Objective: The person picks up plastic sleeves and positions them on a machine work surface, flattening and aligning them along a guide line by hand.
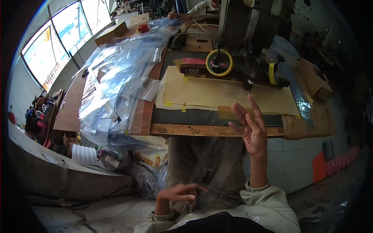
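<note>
My right hand is raised in front of the machine bed's front edge, fingers spread, holding nothing. Just beyond its fingertips lies a cream-coloured sheet with bits of yellow tape, flat on the dark bed. Low over my lap hangs my left hand, its fingers loosely stretched out with nothing seen in them. Above the sheet stands a press-like machine, with a dark bar across its lower part. A roll of yellow tape hangs on the front of this bar, and another yellow roll is at its right.
Clear plastic sheets cover the table's left side, with a metal ruler on them. A brown cardboard box sits at the right. Another person's hand shows at the far side. A wooden strip edges the bed.
</note>
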Demonstrator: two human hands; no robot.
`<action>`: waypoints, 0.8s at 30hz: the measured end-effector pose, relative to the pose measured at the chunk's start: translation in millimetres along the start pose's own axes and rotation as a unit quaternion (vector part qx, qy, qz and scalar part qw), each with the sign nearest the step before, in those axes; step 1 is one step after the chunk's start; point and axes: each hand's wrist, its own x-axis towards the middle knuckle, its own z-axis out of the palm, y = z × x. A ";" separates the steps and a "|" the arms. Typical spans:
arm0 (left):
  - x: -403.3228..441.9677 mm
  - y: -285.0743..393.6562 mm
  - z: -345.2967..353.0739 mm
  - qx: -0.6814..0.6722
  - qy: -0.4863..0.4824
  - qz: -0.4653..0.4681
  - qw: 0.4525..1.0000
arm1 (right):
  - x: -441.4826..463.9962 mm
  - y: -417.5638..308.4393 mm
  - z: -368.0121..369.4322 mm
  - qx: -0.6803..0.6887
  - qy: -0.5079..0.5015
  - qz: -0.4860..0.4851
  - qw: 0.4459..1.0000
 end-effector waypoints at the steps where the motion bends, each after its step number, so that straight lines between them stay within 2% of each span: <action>1: 7.2 -21.4 -9.6 -0.018 -0.032 0.124 0.992 | -0.2 -5.5 5.2 0.001 -0.010 -0.013 1.000; 2: 10.6 -42.4 -15.8 -0.034 -0.062 0.246 0.967 | 0.1 -10.5 10.2 0.003 -0.020 -0.026 0.999; 5: 25.4 -37.3 -16.3 -0.003 -0.007 0.309 0.951 | 22.1 -38.3 35.9 0.014 -0.076 -0.024 0.997; 8: 18.9 -53.4 -19.0 0.030 -0.011 0.195 0.980 | 46.7 -51.7 61.7 0.008 -0.120 -0.007 0.993; 11: -9.4 -58.4 -19.1 0.018 0.044 0.157 0.987 | 74.7 -57.6 92.8 -0.011 -0.163 0.017 0.987; 14: -51.2 -71.3 -11.7 0.053 0.132 0.134 0.981 | 108.8 -52.5 119.4 0.002 -0.206 0.023 0.978; 17: -110.4 -84.9 10.1 0.084 0.237 0.115 0.961 | 155.3 -42.6 146.9 0.020 -0.202 0.001 0.979; 19: -160.9 -69.8 44.6 0.010 0.327 0.135 0.935 | 196.4 -36.5 168.4 0.006 -0.185 -0.034 0.982; 21: -205.9 -55.6 73.6 0.020 0.429 0.183 0.884 | 252.2 -28.3 188.2 -0.011 -0.171 -0.075 0.982; 23: -229.2 -22.0 81.1 0.063 0.532 0.281 0.796 | 327.7 -23.4 214.1 -0.004 -0.179 -0.090 0.980; 24: -231.7 1.4 62.1 0.071 0.576 0.321 0.749 | 372.2 -20.7 231.5 -0.005 -0.178 -0.083 0.981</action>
